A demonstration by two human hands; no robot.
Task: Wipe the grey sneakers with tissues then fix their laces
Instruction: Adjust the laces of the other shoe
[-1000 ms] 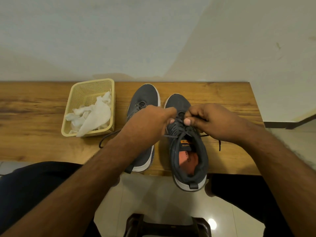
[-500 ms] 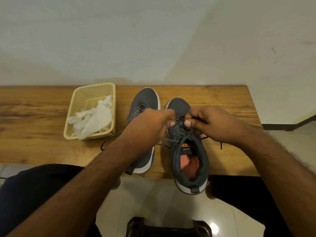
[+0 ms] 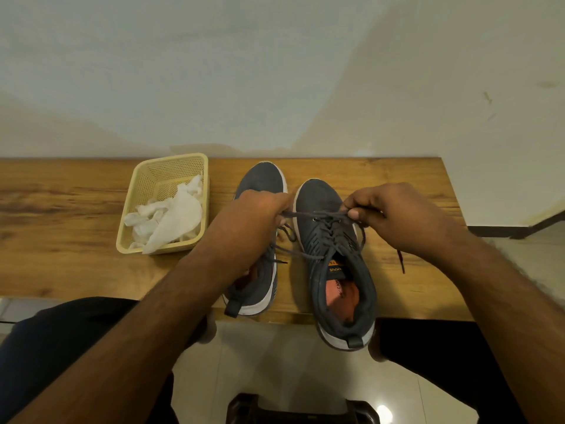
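Two grey sneakers stand side by side on the wooden table, toes away from me. The right sneaker (image 3: pixel 333 249) overhangs the table's front edge with its heel. Its dark lace (image 3: pixel 315 214) is stretched taut across the top eyelets. My left hand (image 3: pixel 253 221) pinches the lace's left end, and my right hand (image 3: pixel 394 215) pinches the right end. The left sneaker (image 3: pixel 260 185) is partly hidden under my left hand and forearm. Loose lace ends hang beside the right sneaker.
A yellow plastic basket (image 3: pixel 134 209) holding crumpled white tissues (image 3: pixel 171 221) sits left of the sneakers. The wooden table (image 3: pixel 61 209) runs along a pale wall. My dark-clothed knees lie below the front edge, with a dark stool (image 3: pixel 302 411) on the tiled floor.
My hands have moved apart, pulling the right sneaker's lace out taut between them. The left sneaker and the basket have not moved.
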